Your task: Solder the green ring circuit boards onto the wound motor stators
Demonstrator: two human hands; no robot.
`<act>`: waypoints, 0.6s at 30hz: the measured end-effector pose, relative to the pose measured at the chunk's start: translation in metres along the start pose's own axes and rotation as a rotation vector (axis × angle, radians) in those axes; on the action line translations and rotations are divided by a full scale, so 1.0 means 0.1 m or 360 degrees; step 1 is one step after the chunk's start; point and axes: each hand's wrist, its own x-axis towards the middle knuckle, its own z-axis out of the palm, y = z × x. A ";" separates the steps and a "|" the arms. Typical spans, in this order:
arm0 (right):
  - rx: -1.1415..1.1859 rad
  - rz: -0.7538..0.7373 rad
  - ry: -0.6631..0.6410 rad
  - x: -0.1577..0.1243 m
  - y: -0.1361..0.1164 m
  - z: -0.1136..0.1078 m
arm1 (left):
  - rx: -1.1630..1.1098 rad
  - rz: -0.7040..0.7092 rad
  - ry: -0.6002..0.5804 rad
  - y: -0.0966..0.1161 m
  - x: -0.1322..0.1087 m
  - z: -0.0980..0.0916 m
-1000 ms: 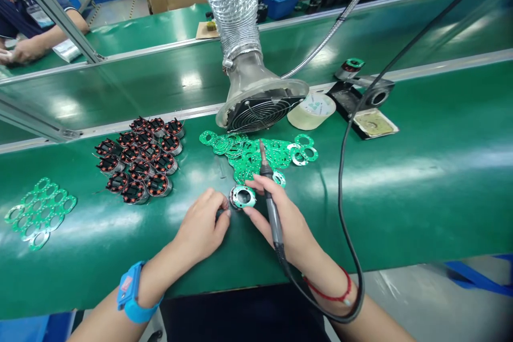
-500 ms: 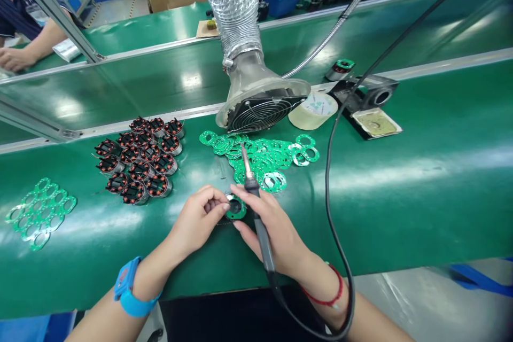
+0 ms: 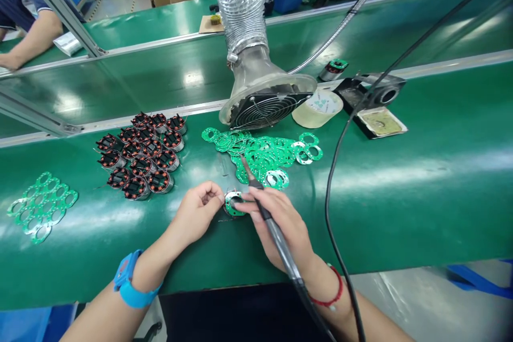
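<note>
In front of me stands a motor stator with a green ring-shaped circuit board (image 3: 233, 204) on its top. My left hand (image 3: 200, 211) is at its left side, thumb and fingers pinched together; whatever is between them is too small to make out. In my right hand (image 3: 286, 224) lies a soldering iron (image 3: 279, 243), its tip pointing up and away, toward the pile of green ring boards (image 3: 260, 152). Fingers of the right hand reach to the right edge of the ring board on the stator.
Wound stators (image 3: 140, 155) stand grouped at left, beside a sheet of joined ring boards (image 3: 43, 206). A fume extractor hood (image 3: 268, 91) hangs over the pile. Tape roll (image 3: 318, 108) and iron stand (image 3: 372, 99) are at right. The iron's black cable (image 3: 328, 192) crosses the bench. Other people work behind.
The right hand has shifted right, away from the stator, and the soldering iron's handle has swung rightward. My left hand has drawn slightly left, uncovering more of the ring board.
</note>
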 end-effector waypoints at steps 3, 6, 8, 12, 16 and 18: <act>0.0092 0.0090 0.0165 -0.04 -0.02 -0.06 | 0.0079 -0.0016 0.0035 -0.03 0.01 0.01; 0.0191 0.0146 0.0261 -0.09 -0.02 -0.12 | 0.0109 -0.0020 0.0041 -0.04 0.02 0.03; 0.0274 0.0117 0.0272 -0.11 -0.02 -0.14 | 0.0129 -0.0024 0.0042 -0.04 0.02 0.03; 0.0315 0.0005 0.0218 -0.08 -0.03 -0.15 | 0.0177 -0.0028 0.0054 -0.03 0.02 0.04; 0.0319 -0.0005 0.0229 -0.07 -0.03 -0.16 | 0.0196 -0.0046 0.0073 -0.02 0.01 0.05; 0.0326 -0.0006 0.0232 -0.08 -0.03 -0.16 | 0.0206 -0.0059 0.0087 -0.01 0.01 0.05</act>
